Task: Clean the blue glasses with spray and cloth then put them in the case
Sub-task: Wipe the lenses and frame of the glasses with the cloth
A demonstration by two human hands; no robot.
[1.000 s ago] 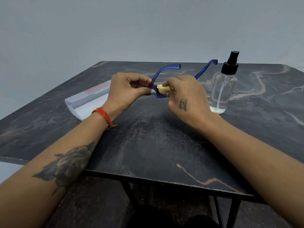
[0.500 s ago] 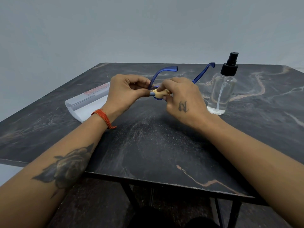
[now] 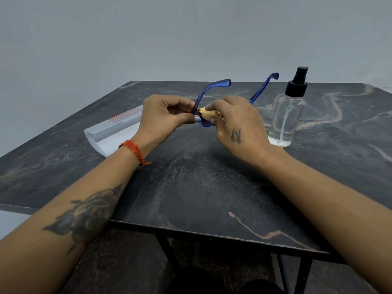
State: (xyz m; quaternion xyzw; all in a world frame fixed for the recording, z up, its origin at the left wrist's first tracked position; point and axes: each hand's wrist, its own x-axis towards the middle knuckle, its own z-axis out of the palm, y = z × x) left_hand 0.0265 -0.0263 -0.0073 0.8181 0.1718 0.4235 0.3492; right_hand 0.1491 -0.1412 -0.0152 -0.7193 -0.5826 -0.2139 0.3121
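Note:
The blue glasses (image 3: 209, 88) are held above the dark table, both arms unfolded and pointing away from me. My left hand (image 3: 164, 116) pinches the frame at its left corner. My right hand (image 3: 237, 126) pinches a small bunched tan cloth (image 3: 209, 113) against the left lens. Most of the front frame is hidden behind my fingers. A clear spray bottle (image 3: 285, 115) with a black pump top stands just right of my right hand. The open white case (image 3: 114, 132) lies on the table behind my left wrist.
The dark marbled table (image 3: 201, 187) has its front edge near me, with black metal legs (image 3: 167, 251) under it. A plain grey wall rises behind the table.
The cloth has shifted slightly on the left lens as my right hand rubs it. The glasses stay held in about the same place.

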